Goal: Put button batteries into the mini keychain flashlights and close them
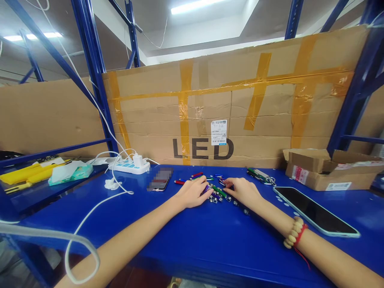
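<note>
A loose pile of small metal tubes [220,191] in green, purple, blue and red, with silver ends, lies between my two hands on the blue table. My left hand [193,193] rests on the pile's left side, its thumb and fingers closed around a purple tube [207,188]. Red tubes [179,182] lie just beyond its knuckles. At the pile's right edge, my right hand [243,191] has its fingers curved and its thumb apart from them. Its fingertips are beside a dark blue tube [221,181]; no tube shows in its grasp. The palms are hidden.
A phone [315,210] lies at right, before an open cardboard box [312,176]. Behind my right hand is a bunch of tubes with a ring [259,176]. Further left are another phone [162,179], a power strip [129,166] and a looping white cable [90,216]. Cardboard [255,108] walls the back.
</note>
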`<action>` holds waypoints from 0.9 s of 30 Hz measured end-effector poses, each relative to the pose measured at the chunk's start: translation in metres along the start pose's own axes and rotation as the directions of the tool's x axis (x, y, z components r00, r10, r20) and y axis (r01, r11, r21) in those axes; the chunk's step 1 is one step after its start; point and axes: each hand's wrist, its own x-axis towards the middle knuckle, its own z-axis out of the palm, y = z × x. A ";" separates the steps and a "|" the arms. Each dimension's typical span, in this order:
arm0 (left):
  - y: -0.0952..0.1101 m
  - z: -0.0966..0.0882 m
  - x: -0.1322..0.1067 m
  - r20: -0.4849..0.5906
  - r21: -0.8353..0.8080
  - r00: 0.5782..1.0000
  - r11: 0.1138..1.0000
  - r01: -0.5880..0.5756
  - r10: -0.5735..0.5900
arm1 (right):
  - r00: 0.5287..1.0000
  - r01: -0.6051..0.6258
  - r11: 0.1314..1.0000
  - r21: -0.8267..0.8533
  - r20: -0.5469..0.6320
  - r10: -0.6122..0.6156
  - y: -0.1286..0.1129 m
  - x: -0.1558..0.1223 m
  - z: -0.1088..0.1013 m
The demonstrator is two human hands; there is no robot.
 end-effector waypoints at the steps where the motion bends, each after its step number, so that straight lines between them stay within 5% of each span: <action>1: 0.000 0.000 0.000 0.000 0.004 1.000 1.000 0.001 -0.001 | 1.000 -0.001 1.000 -0.001 0.000 0.001 0.000 0.000 0.000; 27: 0.001 0.000 -0.001 -0.009 0.065 1.000 0.998 -0.010 0.011 | 0.996 -0.055 0.987 -0.152 0.063 0.065 -0.006 -0.002 -0.008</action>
